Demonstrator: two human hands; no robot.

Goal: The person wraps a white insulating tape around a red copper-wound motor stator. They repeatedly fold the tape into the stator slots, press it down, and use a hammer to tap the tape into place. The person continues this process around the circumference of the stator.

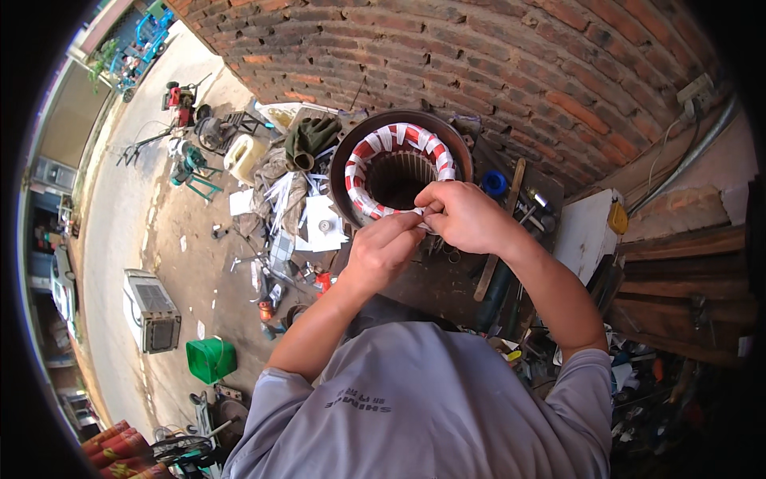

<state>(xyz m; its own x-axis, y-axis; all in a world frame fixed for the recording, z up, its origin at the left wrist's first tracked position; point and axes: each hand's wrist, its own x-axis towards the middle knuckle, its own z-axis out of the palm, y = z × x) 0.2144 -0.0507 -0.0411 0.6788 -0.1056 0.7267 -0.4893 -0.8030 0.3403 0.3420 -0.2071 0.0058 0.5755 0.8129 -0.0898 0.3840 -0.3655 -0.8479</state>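
A motor stator (471, 152) with a dark round housing stands in front of me. Its coil end forms a ring (357, 177) covered in red and white, with white tape (441, 152) bound across it at intervals. The stator's slotted bore (395, 188) opens in the middle. My left hand (385, 251) and my right hand (471, 217) meet at the ring's near side, fingertips almost touching. Both are closed in a pinch on a bit of the white tape, mostly hidden by the fingers.
A brick wall (511, 72) rises just behind the stator. Dark gloves (311, 142), white paper strips (279, 195) and a white sheet with a small round part lie to the left. To the right are a blue tape roll (494, 184), a wooden stick (501, 231) and a hammer (530, 214).
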